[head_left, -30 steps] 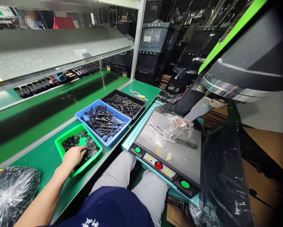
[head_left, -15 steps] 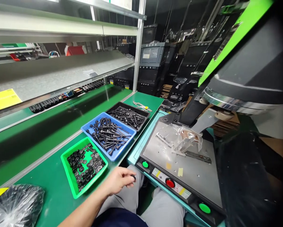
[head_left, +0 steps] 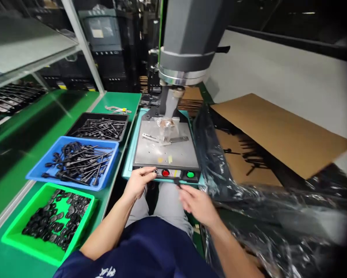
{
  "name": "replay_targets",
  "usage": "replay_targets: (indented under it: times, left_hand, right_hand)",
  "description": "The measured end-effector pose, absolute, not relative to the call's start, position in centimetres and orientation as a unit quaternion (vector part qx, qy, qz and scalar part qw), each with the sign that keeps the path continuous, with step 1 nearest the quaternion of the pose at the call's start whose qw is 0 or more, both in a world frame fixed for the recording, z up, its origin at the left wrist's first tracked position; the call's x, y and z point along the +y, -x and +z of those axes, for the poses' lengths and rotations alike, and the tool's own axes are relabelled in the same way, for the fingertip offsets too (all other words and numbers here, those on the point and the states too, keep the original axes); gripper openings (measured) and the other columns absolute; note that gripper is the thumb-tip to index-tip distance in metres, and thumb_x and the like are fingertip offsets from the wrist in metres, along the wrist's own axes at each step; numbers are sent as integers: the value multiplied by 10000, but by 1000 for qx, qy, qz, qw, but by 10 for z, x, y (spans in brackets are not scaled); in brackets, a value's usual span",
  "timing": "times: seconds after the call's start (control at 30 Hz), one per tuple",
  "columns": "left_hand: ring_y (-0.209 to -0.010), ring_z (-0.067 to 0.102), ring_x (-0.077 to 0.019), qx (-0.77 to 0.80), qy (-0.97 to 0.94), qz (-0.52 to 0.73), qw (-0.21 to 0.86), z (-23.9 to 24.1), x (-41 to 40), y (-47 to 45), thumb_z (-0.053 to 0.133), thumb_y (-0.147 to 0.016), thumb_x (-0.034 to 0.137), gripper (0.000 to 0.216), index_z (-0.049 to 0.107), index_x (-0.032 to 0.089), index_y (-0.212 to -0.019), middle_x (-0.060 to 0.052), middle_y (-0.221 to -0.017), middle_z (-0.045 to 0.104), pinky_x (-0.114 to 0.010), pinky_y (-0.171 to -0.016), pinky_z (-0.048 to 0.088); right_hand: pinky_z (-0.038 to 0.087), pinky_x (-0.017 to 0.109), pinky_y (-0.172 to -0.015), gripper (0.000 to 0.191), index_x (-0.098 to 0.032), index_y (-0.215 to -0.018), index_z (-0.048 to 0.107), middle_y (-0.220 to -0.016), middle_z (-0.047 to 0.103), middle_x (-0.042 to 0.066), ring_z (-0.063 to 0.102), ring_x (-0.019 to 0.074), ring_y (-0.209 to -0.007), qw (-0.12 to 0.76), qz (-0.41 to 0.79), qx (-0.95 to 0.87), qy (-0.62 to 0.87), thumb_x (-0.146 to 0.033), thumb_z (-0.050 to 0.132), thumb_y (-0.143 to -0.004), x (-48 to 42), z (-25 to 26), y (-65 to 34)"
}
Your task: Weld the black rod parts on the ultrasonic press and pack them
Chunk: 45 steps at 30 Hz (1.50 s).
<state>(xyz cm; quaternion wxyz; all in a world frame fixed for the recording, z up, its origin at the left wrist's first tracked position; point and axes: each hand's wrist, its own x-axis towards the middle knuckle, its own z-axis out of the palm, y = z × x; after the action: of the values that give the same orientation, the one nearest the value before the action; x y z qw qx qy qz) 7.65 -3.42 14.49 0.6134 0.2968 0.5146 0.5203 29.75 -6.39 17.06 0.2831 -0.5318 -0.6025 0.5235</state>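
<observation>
L hand (head_left: 138, 182) is out front, wrist low over the lap, palm down, fingers curled. Thumb + forefinger are pinched on a small black part (head_left: 155, 170) right at the front lip of the press base plate (head_left: 167, 154), just L of the red button (head_left: 165, 173). R hand (head_left: 197, 204) is lower and nearer the body, palm down, fingers half spread and blurred. There's a dark bit at its tips, can't tell if it's gripped. Green button (head_left: 190, 174) sits just beyond it. The hands are apart with the lap between them. On the L side, bench edge + blue tray (head_left: 72, 184) are close. On the R side, black plastic sheeting (head_left: 234, 185) crowds the plate edge. There's 1 green tray (head_left: 31, 253) of small black parts near the L elbow.
</observation>
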Motion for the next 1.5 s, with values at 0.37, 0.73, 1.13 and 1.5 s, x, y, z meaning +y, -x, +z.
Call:
replay_targets:
  times: [0.37, 0.73, 1.13, 1.5]
  left_hand:
    - [-917, 688, -217, 509, -319, 522, 606, 149, -38, -73, 822, -667, 428, 373, 793, 205, -965, -74, -1151, 718, -371, -866, 558]
    - [-846, 683, -195, 492, -267, 523, 643, 152, -33, -76, 892, -565, 336, 314, 799, 164, -810, -98, -1033, 734, -343, -796, 564]
    - [-1029, 674, -242, 489, -288, 519, 640, 139, -32, -86, 856, -651, 364, 312, 792, 176, -891, -108, -1178, 699, -401, -922, 559]
    - [-983, 675, -216, 552, -506, 506, 427, 141, -32, -94, 756, -775, 379, 309, 769, 233, -1047, -81, -1084, 718, -361, -878, 555]
  right_hand:
    - [502, 297, -694, 222, -198, -963, 710, -836, 698, 53, 645, 184, -747, 327, 379, -725, 473, -293, 510, -950, -42, 168, -255]
    - [489, 296, -737, 206, -207, -915, 707, -865, 702, 49, 635, 188, -786, 303, 363, -739, 480, -251, 510, -959, -42, 168, -259]
    - [475, 304, -743, 196, -209, -890, 669, -846, 673, 72, 628, 207, -795, 329, 308, -741, 497, -253, 493, -964, -40, 157, -257]
    - [435, 287, -658, 198, -215, -793, 602, -737, 610, 30, 569, 180, -695, 374, 318, -711, 503, -239, 489, -954, -37, 148, -253]
